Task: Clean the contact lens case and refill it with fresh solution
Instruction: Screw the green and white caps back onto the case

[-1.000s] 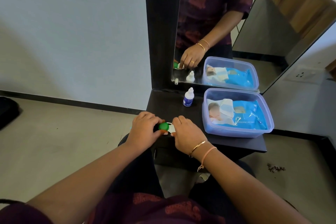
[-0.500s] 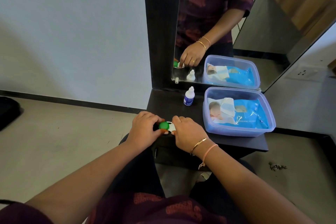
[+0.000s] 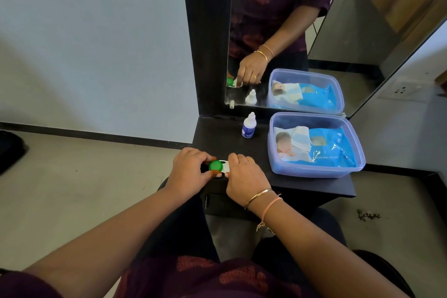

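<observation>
The contact lens case [image 3: 225, 166] lies at the front left edge of the dark shelf [image 3: 312, 184]; its white body shows between my hands. My left hand [image 3: 189, 172] pinches the green cap [image 3: 215, 165] on the case's left well with thumb and fingers. My right hand [image 3: 244, 178] covers and holds down the right half of the case, so that side's cap is hidden. A small white solution bottle [image 3: 249, 126] with a blue label stands upright at the back of the shelf, capped and apart from both hands.
A lidded translucent blue box [image 3: 314, 169] with a blue wipes packet inside fills the shelf's right half. A mirror [image 3: 278, 19] in a dark frame rises behind the shelf. The shelf is narrow, with the floor [image 3: 84, 189] below on the left.
Both hands stay on the case in nearly the same spot; the fingers around the green cap have shifted only slightly.
</observation>
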